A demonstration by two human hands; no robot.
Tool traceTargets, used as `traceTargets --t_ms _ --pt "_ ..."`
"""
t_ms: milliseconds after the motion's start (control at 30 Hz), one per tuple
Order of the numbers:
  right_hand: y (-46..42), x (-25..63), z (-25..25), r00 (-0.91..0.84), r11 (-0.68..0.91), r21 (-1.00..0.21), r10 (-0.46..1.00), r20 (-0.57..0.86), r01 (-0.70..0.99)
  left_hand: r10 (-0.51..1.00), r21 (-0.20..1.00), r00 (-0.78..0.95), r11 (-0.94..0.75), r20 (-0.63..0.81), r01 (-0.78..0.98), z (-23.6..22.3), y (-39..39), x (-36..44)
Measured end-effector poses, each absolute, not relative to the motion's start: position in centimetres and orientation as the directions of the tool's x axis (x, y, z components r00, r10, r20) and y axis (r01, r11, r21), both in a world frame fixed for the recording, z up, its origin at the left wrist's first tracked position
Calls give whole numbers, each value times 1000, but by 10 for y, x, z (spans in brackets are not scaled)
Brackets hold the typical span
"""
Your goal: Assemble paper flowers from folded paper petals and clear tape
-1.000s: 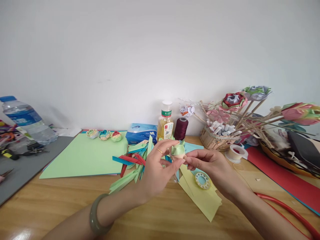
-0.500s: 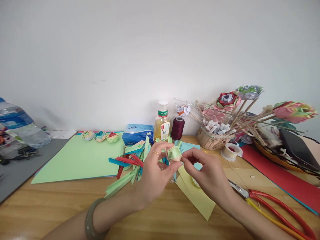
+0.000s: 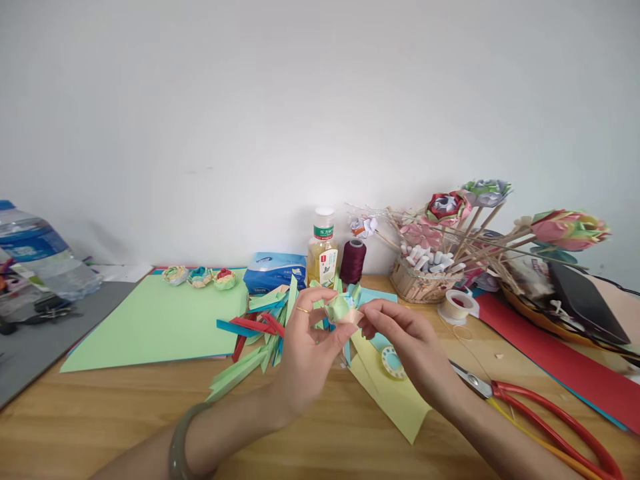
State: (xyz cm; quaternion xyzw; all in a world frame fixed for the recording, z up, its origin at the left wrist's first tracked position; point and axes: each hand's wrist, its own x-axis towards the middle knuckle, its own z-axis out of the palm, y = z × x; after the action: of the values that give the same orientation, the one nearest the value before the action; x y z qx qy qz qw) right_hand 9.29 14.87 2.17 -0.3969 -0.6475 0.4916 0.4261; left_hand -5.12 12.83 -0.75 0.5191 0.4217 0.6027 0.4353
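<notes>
A small folded paper flower (image 3: 340, 309), pale green and cream-pink, is held up over the middle of the table. Thumb and fingers of my left hand (image 3: 309, 347) grip it from the left. At its right edge, my right hand (image 3: 415, 347) is closed in a pinch at a pale pointed paper tip. Just behind and below lie several folded paper strips (image 3: 250, 325) in green, red and blue. Under my right hand, a round dotted ring (image 3: 394, 362) rests on a yellow paper sheet (image 3: 395, 407).
Three finished paper flowers (image 3: 200, 277) sit on green sheets (image 3: 150, 327). A tissue pack (image 3: 275, 272), a drink bottle (image 3: 323, 250) and a thread spool (image 3: 353, 261) stand at the back. Right are a basket (image 3: 420, 287), a white reel (image 3: 458, 307) and red-handled scissors (image 3: 550, 407).
The paper flower has turned in my left hand, showing more of its side. My right hand has shifted slightly, uncovering the dotted ring. The whole view has tilted a little.
</notes>
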Motion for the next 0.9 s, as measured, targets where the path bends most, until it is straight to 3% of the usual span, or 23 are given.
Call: traceTargets --t_ms 133,367,667,900 --pt "152 92 18 -295 129 -991 949 113 35 963 962 -83 -263 256 -76 -9 128 -51" --pt "153 91 15 -309 136 -989 944 112 56 962 960 -70 -269 264 -75 -8 129 -51" --pt "152 93 9 -317 350 -891 913 256 290 968 968 -53 -247 245 -38 -9 128 -50" --pt "160 97 23 -388 71 -984 921 2 162 978 978 -68 -201 198 -51 -9 131 -52"
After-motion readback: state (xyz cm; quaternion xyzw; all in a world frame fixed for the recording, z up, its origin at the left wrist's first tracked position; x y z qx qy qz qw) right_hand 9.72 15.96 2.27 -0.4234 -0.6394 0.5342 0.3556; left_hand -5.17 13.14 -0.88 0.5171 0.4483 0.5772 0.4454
